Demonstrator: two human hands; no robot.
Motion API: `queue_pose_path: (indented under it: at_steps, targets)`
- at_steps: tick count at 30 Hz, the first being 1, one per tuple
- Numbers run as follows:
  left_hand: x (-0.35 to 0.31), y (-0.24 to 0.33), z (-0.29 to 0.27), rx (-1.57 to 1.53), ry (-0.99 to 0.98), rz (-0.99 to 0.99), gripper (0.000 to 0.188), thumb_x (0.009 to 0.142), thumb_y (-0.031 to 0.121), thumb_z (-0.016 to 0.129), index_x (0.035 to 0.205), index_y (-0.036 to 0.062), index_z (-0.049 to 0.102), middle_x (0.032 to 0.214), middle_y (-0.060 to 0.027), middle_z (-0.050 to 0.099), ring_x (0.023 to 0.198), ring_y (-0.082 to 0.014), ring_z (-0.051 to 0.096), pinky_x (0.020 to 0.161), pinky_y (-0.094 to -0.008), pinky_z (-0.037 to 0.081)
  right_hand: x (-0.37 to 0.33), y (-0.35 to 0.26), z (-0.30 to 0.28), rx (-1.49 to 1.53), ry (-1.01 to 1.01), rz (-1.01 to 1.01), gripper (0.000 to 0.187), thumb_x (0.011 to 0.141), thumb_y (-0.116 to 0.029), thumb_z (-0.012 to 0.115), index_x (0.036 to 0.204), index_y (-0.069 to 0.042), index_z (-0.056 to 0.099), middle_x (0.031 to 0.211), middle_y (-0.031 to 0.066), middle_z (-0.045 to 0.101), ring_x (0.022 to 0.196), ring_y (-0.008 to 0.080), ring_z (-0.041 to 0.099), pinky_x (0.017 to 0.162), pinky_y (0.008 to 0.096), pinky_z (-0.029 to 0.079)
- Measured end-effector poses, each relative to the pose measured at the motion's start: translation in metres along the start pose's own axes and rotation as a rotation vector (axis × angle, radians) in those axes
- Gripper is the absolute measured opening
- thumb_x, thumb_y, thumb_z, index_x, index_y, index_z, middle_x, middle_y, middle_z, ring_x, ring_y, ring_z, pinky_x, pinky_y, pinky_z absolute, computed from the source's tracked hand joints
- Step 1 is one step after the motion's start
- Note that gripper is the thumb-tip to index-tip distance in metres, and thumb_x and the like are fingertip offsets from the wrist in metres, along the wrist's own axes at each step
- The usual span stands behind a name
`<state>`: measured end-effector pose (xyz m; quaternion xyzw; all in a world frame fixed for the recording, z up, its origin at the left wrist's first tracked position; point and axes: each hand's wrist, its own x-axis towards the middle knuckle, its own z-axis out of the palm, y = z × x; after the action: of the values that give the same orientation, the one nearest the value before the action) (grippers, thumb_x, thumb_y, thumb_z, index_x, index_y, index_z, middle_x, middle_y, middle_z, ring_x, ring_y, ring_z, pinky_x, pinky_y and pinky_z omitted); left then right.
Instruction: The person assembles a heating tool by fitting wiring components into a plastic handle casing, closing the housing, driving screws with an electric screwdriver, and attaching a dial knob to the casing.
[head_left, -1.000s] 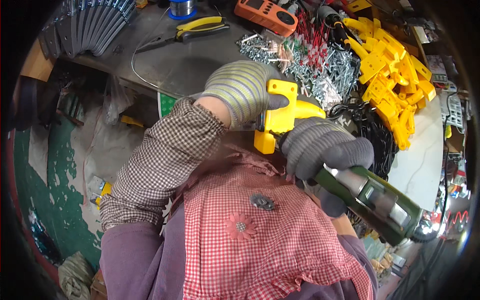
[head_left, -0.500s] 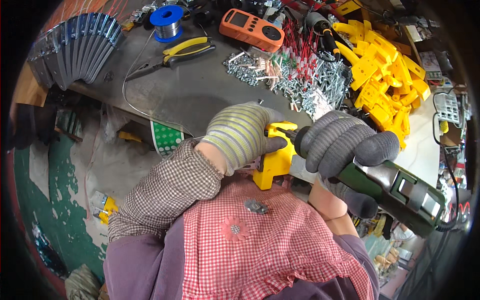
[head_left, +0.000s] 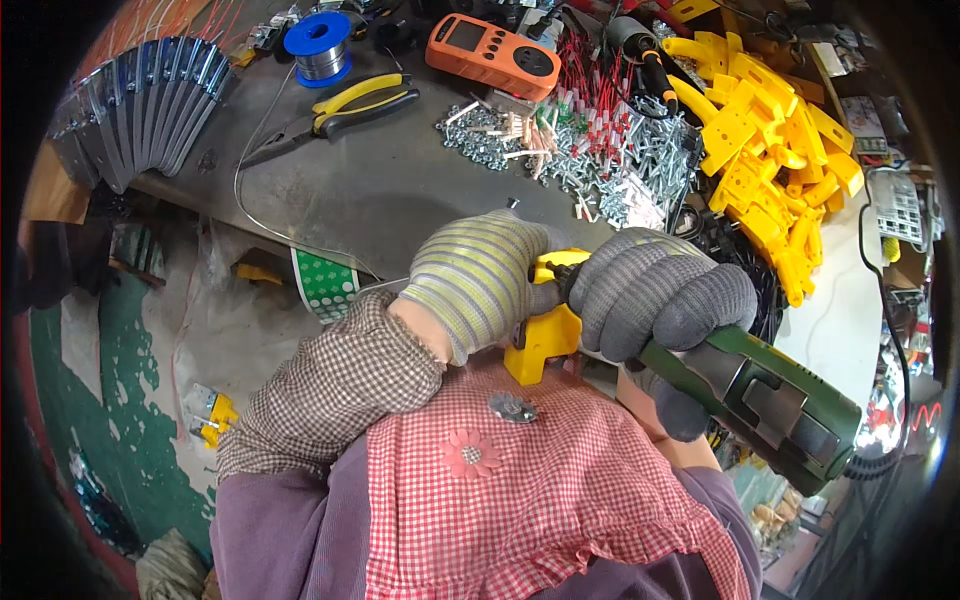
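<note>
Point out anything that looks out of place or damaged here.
A yellow piece lies below the bench at left, away from the yellow heap on top. The green floor paint is patchy, as if worn.

Striped yellow-green and grey on the gloved left hand (head_left: 475, 280); plain darker greys on the right hand (head_left: 660, 300). Bright yellow on the plastic part (head_left: 545, 345) at mid-frame; dark green with grey and black on the tool (head_left: 790, 385) at lower right. Checked brown and white on the sleeve cover (head_left: 340, 370), red and white on the apron (head_left: 480, 530) at bottom centre, with pink on its flower (head_left: 470, 453). Dotted white over green on the strip (head_left: 328, 285) left of centre. Dark grey across the counter (head_left: 370, 195); toward the top, blue on the spool (head_left: 316, 34), yellow and black on the pliers (head_left: 362, 98), orange on the meter (head_left: 490, 58); yellow on the heaped pieces (head_left: 770, 135) at upper right.
</note>
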<state>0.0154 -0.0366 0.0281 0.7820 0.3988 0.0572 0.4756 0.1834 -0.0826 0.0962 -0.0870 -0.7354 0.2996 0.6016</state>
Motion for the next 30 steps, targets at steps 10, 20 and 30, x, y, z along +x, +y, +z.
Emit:
queue_pose_path:
  at_steps: [10,20,30]
  targets:
    - [-0.005,-0.011,0.009,-0.050,0.129,0.167,0.046,0.084,0.029,0.086,0.124,0.0091,0.077,0.107,-0.0156,0.078,0.094,-0.0285,0.076,0.083,-0.0378,0.060,-0.008,-0.029,-0.026,0.096,-0.067,0.112,0.048,0.095,-0.041,0.078,0.121,-0.006,0.056,0.076,0.0085,0.069,0.070,0.0279,0.072,0.069,0.0446,0.061]
    - [-0.006,-0.008,0.006,-0.112,0.102,0.159,0.052,0.085,0.027,0.087,0.129,0.0016,0.073,0.105,-0.0146,0.074,0.087,-0.0247,0.072,0.078,-0.0354,0.060,-0.045,-0.016,-0.009,-0.195,0.293,0.314,0.072,0.081,-0.073,0.078,0.107,-0.011,0.054,0.065,0.0033,0.060,0.051,0.0234,0.059,0.056,0.0404,0.052]
    - [-0.007,-0.006,0.012,-0.195,0.102,0.159,0.051,0.085,0.021,0.087,0.129,0.0016,0.072,0.106,-0.0133,0.072,0.091,-0.0218,0.072,0.081,-0.0332,0.059,-0.044,-0.033,-0.001,-0.082,0.325,0.359,0.052,0.094,-0.049,0.077,0.110,-0.004,0.057,0.079,0.0102,0.063,0.071,0.0254,0.065,0.066,0.0418,0.054]
